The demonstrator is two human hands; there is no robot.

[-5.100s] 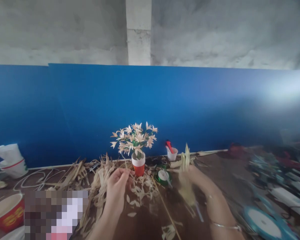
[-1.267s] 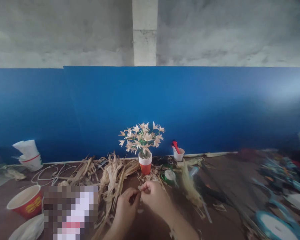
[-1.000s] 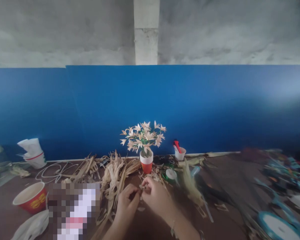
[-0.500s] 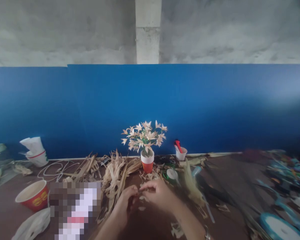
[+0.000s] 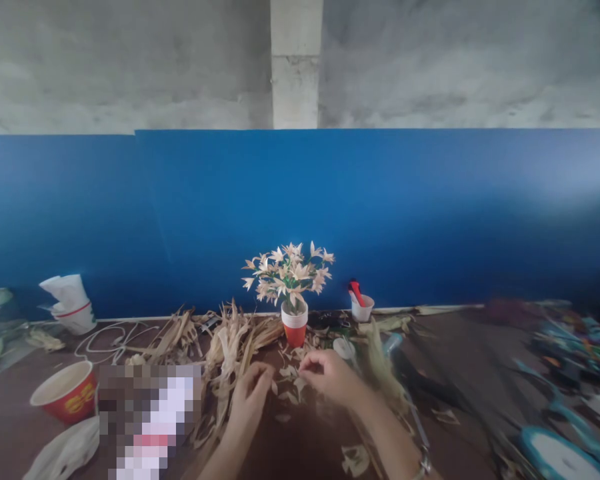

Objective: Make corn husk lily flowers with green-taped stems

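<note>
My left hand (image 5: 249,395) rests on the brown table with its fingers curled, beside a heap of dried husk strips (image 5: 229,352). My right hand (image 5: 329,375) is a little to the right, fingers bent in a pinch over small cut husk petals (image 5: 290,390) scattered between the two hands. I cannot make out what either pinch holds. Just behind the hands stands an orange pot with pale husk flowers (image 5: 289,285).
A white spool (image 5: 343,347) and a long pale husk (image 5: 380,363) lie right of my right hand. A small white cup with a red tool (image 5: 361,305) stands by the blue wall. A red paper cup (image 5: 66,399) sits at left. Blue tape rolls (image 5: 553,457) lie at right.
My hands, which were pinched together over one small piece, have come apart: the right moved rightwards, the left stayed near the husk heap. More loose petals lie between them.
</note>
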